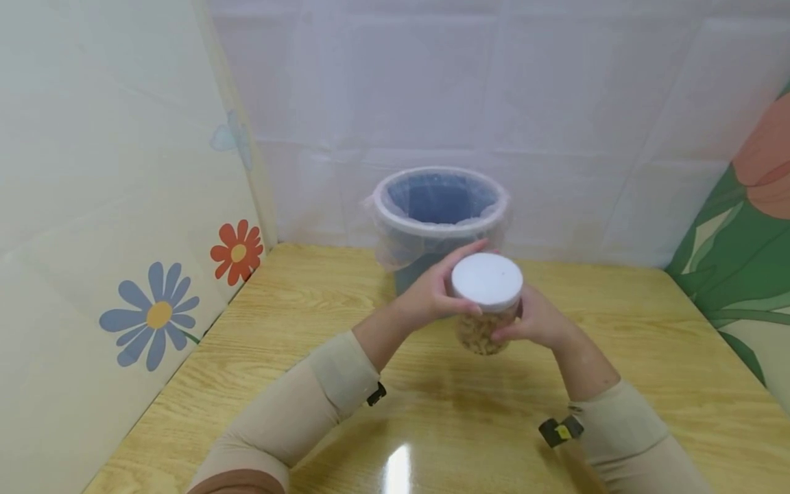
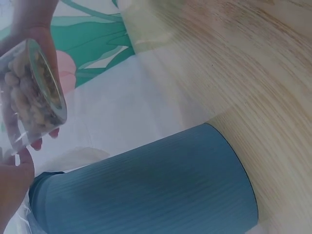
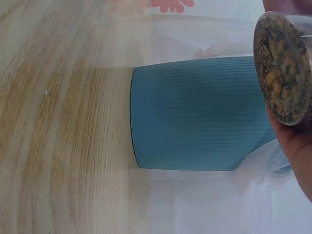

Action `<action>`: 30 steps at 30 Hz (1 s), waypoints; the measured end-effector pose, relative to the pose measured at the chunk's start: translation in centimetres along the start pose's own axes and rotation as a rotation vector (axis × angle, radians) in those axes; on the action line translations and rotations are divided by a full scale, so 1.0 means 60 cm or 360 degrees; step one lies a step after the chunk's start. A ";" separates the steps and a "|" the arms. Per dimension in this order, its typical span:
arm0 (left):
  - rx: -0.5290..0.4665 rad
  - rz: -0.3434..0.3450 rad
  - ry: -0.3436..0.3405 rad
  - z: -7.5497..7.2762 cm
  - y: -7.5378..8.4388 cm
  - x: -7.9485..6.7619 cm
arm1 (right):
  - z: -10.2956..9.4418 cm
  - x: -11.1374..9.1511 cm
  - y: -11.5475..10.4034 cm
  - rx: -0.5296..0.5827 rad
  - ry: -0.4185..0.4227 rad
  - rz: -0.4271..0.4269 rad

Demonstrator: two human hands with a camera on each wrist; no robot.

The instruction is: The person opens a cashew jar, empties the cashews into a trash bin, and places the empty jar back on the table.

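A clear jar [image 1: 484, 334] with a white lid [image 1: 487, 278] is held up in front of the bin, above the wooden table. My left hand [image 1: 428, 296] curls round the lid from the left, thumb at its near edge. On the other side my right hand [image 1: 538, 320] grips the jar's body lower down. Tan, nut-like pieces fill the jar [image 2: 30, 92] in the left wrist view. Its round base, with dark crumbs among the pieces, faces the camera in the right wrist view. Part of the right fingers is hidden behind the jar.
Just beyond the hands stands a blue ribbed bin [image 3: 195, 114] with a white rim [image 1: 441, 230] and a clear plastic liner over it. White sheeting [image 1: 494, 82] hangs behind. Flower-printed panels border the wooden table [image 1: 296, 295] on the left and right.
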State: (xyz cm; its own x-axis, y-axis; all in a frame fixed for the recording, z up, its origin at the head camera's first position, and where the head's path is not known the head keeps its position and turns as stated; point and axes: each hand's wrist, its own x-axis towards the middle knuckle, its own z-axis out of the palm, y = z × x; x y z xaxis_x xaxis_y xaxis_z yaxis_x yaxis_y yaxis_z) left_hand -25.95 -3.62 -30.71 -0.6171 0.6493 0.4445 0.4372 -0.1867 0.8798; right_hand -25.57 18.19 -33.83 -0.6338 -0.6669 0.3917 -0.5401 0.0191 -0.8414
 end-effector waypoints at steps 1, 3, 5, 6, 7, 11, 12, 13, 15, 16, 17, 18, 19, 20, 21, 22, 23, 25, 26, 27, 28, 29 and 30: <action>-0.0014 0.0004 -0.0011 -0.001 -0.001 0.000 | 0.000 0.000 0.000 -0.0011 0.0008 0.0002; -0.0048 0.0005 -0.0040 -0.003 -0.001 -0.001 | -0.002 -0.001 -0.001 -0.0021 0.0004 -0.0020; -0.0105 0.0010 -0.0090 -0.007 -0.002 -0.001 | -0.003 -0.001 -0.002 -0.0021 -0.0011 -0.0062; -0.0137 0.0017 -0.0119 -0.009 -0.003 -0.002 | -0.003 -0.001 -0.002 -0.0012 -0.0022 -0.0089; -0.0158 0.0019 -0.0142 -0.011 -0.004 -0.002 | -0.004 -0.002 -0.001 -0.0002 -0.0033 -0.0121; -0.0239 0.0049 -0.0249 -0.020 -0.007 -0.001 | -0.006 -0.003 0.001 0.0032 -0.0074 -0.0207; -0.0245 0.0060 -0.0269 -0.022 -0.008 0.000 | -0.006 -0.003 0.002 0.0040 -0.0083 -0.0215; -0.0252 0.0072 -0.0287 -0.024 -0.009 0.000 | -0.007 -0.003 0.003 0.0047 -0.0092 -0.0223; -0.0257 0.0099 -0.0312 -0.028 -0.010 0.000 | -0.008 -0.004 0.004 0.0069 -0.0114 -0.0241; -0.0257 0.0109 -0.0319 -0.030 -0.012 0.000 | -0.008 -0.004 0.004 0.0081 -0.0126 -0.0248; -0.0251 0.0116 -0.0321 -0.031 -0.013 0.000 | -0.008 -0.005 0.005 0.0095 -0.0137 -0.0251; -0.0244 0.0124 -0.0323 -0.032 -0.013 0.000 | -0.008 -0.005 0.005 0.0108 -0.0148 -0.0257; -0.0242 0.0126 -0.0326 -0.033 -0.013 0.000 | -0.008 -0.005 0.005 0.0124 -0.0162 -0.0266; -0.0238 0.0126 -0.0325 -0.034 -0.013 0.000 | -0.008 -0.005 0.005 0.0138 -0.0178 -0.0274; -0.0235 0.0124 -0.0326 -0.034 -0.014 0.000 | -0.008 -0.005 0.004 0.0149 -0.0191 -0.0274; -0.0237 0.0120 -0.0327 -0.034 -0.014 0.000 | -0.008 -0.005 0.004 0.0166 -0.0209 -0.0276; -0.0239 0.0119 -0.0329 -0.034 -0.013 0.000 | -0.008 -0.005 0.004 0.0181 -0.0225 -0.0279; -0.0247 0.0114 -0.0333 -0.033 -0.012 0.000 | -0.008 -0.005 0.005 0.0212 -0.0257 -0.0279; -0.0253 0.0110 -0.0338 -0.033 -0.012 0.001 | -0.007 -0.004 0.005 0.0233 -0.0273 -0.0273; -0.0260 0.0107 -0.0344 -0.032 -0.012 0.001 | -0.007 -0.004 0.005 0.0252 -0.0290 -0.0271; -0.0268 0.0104 -0.0350 -0.032 -0.012 0.001 | -0.006 -0.004 0.005 0.0260 -0.0302 -0.0272; -0.0274 0.0103 -0.0355 -0.031 -0.012 0.001 | -0.006 -0.003 0.006 0.0270 -0.0313 -0.0273; -0.0283 0.0102 -0.0361 -0.031 -0.013 0.001 | -0.005 -0.003 0.006 0.0274 -0.0321 -0.0271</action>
State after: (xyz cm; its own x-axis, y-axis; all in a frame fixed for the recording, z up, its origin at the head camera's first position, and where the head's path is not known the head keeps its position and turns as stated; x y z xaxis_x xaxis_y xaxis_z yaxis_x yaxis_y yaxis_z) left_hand -27.55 -4.81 -31.05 -0.4214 0.7764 0.4687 0.3370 -0.3458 0.8757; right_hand -25.79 18.53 -34.07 -0.4104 -0.7844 0.4650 -0.5165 -0.2203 -0.8275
